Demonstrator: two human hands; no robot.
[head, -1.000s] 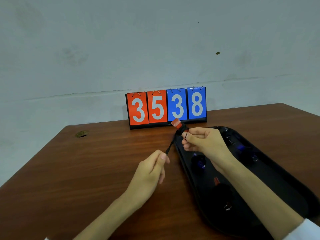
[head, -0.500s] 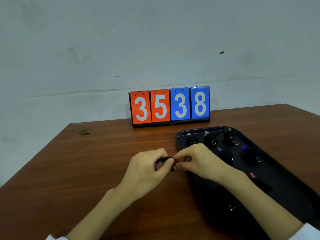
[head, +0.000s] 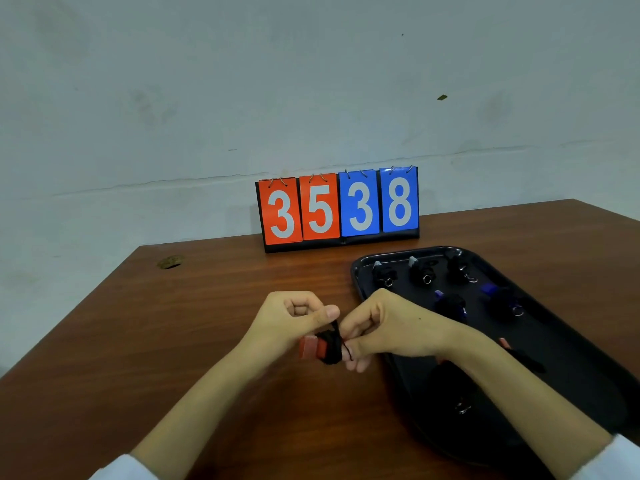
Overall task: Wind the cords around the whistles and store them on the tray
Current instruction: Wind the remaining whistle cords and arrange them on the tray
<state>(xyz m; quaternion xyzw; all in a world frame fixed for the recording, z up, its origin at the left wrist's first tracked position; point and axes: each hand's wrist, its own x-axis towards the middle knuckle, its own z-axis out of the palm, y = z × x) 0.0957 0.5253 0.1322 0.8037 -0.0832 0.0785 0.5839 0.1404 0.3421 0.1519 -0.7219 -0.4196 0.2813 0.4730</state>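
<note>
From my seat, the left hand (head: 294, 320) is the first thing I read. It hovers over the table (head: 173, 341) with its fingers curled in and the thumb pushed out to the right. As far as I can tell, it pinches the loose tail of the black cord (head: 333, 344), which rises in a short strand to the thumb tip.

Just below and between the two hands sits the red whistle (head: 311, 348). Its long axis runs roughly level, left to right. The red mouthpiece pokes out to the left, under the left hand, and the fat black bundle of wound cord sits at the right end.

The right hand (head: 391, 327) grips that bundled end with thumb and fingertips pressed together on it, so this hand carries the whistle's weight.

The relation that matters comes next. The tray (head: 356, 268) lies wholly to the right of the whistle, and the right hand stands between the two, with its forearm already crossing the tray's near left rim. That makes the right hand plainly the nearer one for the drop-off.

I judge the winding close to finished, with only the tail left to tuck. After that, a short carry to the right should land the whistle among the other wound whistles (head: 420, 273) on the tray.
</note>
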